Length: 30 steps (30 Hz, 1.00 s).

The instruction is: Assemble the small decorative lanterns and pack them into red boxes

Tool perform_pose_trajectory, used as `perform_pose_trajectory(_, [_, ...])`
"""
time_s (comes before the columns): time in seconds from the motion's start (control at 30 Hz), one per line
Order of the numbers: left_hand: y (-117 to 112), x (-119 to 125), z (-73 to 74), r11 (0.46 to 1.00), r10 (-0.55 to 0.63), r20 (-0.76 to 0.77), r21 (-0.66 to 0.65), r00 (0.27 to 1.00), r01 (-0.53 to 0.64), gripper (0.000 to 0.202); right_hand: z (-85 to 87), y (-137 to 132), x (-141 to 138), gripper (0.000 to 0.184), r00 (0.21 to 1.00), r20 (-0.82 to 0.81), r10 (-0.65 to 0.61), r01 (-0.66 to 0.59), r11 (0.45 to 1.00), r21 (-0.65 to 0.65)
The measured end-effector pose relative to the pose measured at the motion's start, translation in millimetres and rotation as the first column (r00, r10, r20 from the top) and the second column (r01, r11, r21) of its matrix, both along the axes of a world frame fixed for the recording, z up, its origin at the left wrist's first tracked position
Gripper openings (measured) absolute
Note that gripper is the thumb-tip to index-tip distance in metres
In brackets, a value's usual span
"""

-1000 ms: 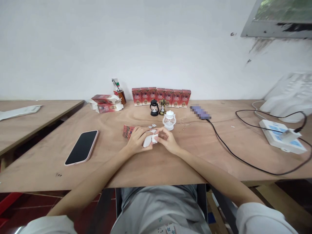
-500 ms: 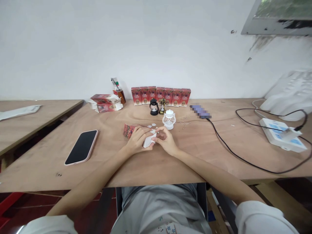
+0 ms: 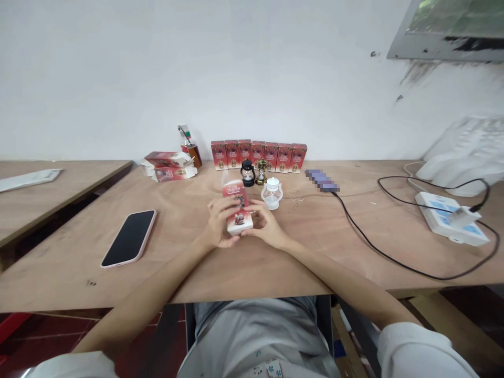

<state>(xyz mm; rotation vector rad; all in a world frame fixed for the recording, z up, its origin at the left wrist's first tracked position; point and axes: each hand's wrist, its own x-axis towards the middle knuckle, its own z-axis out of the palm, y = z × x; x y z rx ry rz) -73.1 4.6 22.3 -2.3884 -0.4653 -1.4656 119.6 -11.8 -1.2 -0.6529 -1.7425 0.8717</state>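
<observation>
Between my hands is a red printed carton [image 3: 237, 219] with a white lower end facing me; its far end looks pale, like a raised flap, and is blurred. My left hand [image 3: 218, 220] wraps its left side, and my right hand [image 3: 268, 224] grips the lower right side with thumb and fingers. Just beyond my right hand stands a white mini lantern [image 3: 272, 194]. Behind the carton are a black mini lantern [image 3: 248, 174] and a bronze-coloured one [image 3: 261, 173]. Several thin wire pieces [image 3: 295, 198] lie right of the white lantern.
A row of red cartons [image 3: 258, 156] stands against the wall. Opened cartons [image 3: 171, 167] and a bottle of brown liquid [image 3: 193, 153] are at back left. A phone [image 3: 129, 239] lies left. On the right are a blurred phone [image 3: 322, 180], a black cable [image 3: 366, 239] and a power strip [image 3: 449, 218].
The carton has turned from lying sideways with its white end up to pointing away from me, printed face showing. Both hands have shifted their hold on it.
</observation>
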Motion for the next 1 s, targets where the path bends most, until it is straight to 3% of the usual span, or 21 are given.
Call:
perform_pose_trajectory(0.1, [4, -3, 5.2, 0.968, 0.203, 0.216, -0.189, 0.955, -0.163, 0.06, -0.1, 1, 4, 0.032, 0.949, 0.28, -0.143, 0.05, 0.948, 0.314])
perform_pose_trajectory(0.23, [12, -11, 5.5, 0.912, 0.272, 0.184, -0.363, 0.945, -0.192, 0.061, -2.6, 4, 1, 0.037, 0.838, 0.499, -0.222, -0.063, 0.868, 0.492])
perform_pose_trajectory(0.33, [14, -14, 4.4, 0.885, 0.251, 0.146, -0.435, 0.957, -0.165, 0.059, -3.2, 5, -1, 0.038, 0.819, 0.513, -0.258, -0.087, 0.828, 0.554])
perform_pose_trajectory(0.43, [14, -15, 4.9, 0.851, 0.202, 0.165, -0.517, 0.965, -0.09, 0.06, -1.2, 6, 4, 0.036, 0.84, 0.336, -0.426, 0.149, 0.776, 0.613])
perform_pose_trajectory(0.53, [13, -14, 5.3, 0.824, 0.152, 0.166, -0.566, 0.974, -0.032, 0.066, 1.8, 14, 17, 0.04, 0.759, 0.135, -0.637, 0.469, 0.678, 0.565])
perform_pose_trajectory(0.63, [12, -8, 1.3, 0.788, 0.1, 0.174, -0.615, 0.98, 0.029, 0.076, 2.7, 28, 34, 0.052, 0.645, 0.142, -0.751, 0.636, 0.63, 0.446])
perform_pose_trajectory(0.7, [11, -2, -4.7, 0.746, 0.049, 0.193, -0.659, 0.98, 0.093, 0.085, 0.9, 39, 45, 0.068, 0.642, 0.195, -0.742, 0.66, 0.663, 0.353])
perform_pose_trajectory(0.83, [10, 7, -17.9, 0.622, -0.043, 0.262, -0.748, 0.964, 0.231, 0.087, -7.4, 56, 57, 0.087, 0.76, 0.242, -0.604, 0.597, 0.795, 0.109])
perform_pose_trajectory(0.9, [11, 9, -21.5, 0.58, -0.062, 0.292, -0.768, 0.954, 0.273, 0.086, -10.5, 59, 57, 0.09, 0.775, 0.249, -0.581, 0.589, 0.807, 0.05])
perform_pose_trajectory(1.0, [11, 10, -22.7, 0.571, -0.044, 0.306, -0.773, 0.951, 0.276, 0.087, -6.7, 56, 54, 0.091, 0.784, 0.187, -0.592, 0.596, 0.802, 0.04])
